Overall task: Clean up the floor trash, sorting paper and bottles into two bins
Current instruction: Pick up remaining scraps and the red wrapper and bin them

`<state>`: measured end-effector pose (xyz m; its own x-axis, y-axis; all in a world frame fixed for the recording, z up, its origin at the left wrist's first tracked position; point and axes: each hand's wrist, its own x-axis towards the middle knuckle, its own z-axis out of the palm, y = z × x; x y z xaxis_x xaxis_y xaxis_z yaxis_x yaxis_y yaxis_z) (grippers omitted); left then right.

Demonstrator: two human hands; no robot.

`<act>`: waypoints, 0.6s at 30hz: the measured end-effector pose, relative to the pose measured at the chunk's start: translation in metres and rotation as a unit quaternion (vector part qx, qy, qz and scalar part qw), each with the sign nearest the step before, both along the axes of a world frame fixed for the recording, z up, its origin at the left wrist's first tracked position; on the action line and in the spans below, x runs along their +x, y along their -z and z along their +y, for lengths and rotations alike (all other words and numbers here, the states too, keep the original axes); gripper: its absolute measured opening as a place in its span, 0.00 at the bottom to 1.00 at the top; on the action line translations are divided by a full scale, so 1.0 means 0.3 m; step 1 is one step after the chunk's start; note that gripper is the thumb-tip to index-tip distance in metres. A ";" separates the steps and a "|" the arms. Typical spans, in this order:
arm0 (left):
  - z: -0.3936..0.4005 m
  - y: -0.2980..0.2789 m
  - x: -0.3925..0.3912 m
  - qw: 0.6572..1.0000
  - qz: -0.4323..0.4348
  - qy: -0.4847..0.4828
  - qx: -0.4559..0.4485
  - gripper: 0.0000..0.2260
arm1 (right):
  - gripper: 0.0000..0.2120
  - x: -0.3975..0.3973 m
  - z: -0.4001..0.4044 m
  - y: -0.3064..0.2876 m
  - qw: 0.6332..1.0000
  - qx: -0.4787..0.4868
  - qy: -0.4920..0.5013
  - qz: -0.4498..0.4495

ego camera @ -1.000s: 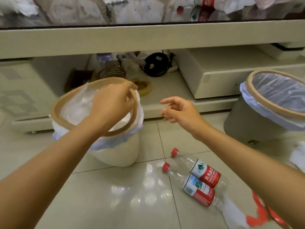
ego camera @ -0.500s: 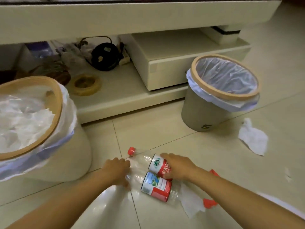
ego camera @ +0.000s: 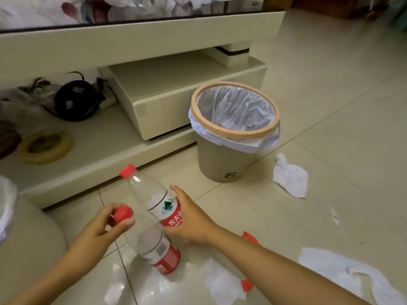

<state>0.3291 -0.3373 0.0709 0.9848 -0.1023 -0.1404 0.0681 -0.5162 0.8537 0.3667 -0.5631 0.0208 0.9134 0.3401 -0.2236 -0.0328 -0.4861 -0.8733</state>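
Tiled floor (ego camera: 319, 89), paper-strewn; left hand (ego camera: 103, 230) and right hand (ego camera: 189, 221) each gripping a bottle.

Upper bottle (ego camera: 164, 208): red-white label, green triangle logo, white Chinese characters "农夫山", partial Latin "ONGFU". Other labels illegible.

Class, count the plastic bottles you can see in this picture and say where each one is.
2. One bottle is held in the right hand; the other bottle is gripped at its neck by the left hand. More may lie out of view.
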 end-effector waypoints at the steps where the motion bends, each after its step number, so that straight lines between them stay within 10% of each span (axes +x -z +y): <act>1: -0.036 -0.042 0.023 1.000 -0.023 -0.011 -0.013 0.13 | 0.49 0.009 -0.001 -0.030 0.999 0.031 0.015 -0.022; 9: -0.254 -0.354 0.226 0.962 -0.248 -0.090 -0.070 0.10 | 0.40 0.172 -0.099 -0.360 0.950 0.221 0.149 -0.164; 18: -0.488 -0.536 0.438 0.908 -0.391 -0.132 -0.070 0.12 | 0.33 0.384 -0.334 -0.587 0.878 0.166 0.311 -0.324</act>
<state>0.4603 -0.4838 0.2318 0.7711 0.1878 0.6084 -0.4815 -0.4532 0.7501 0.4818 -0.6633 0.1970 0.8447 -0.3206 0.4286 0.3542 -0.2655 -0.8967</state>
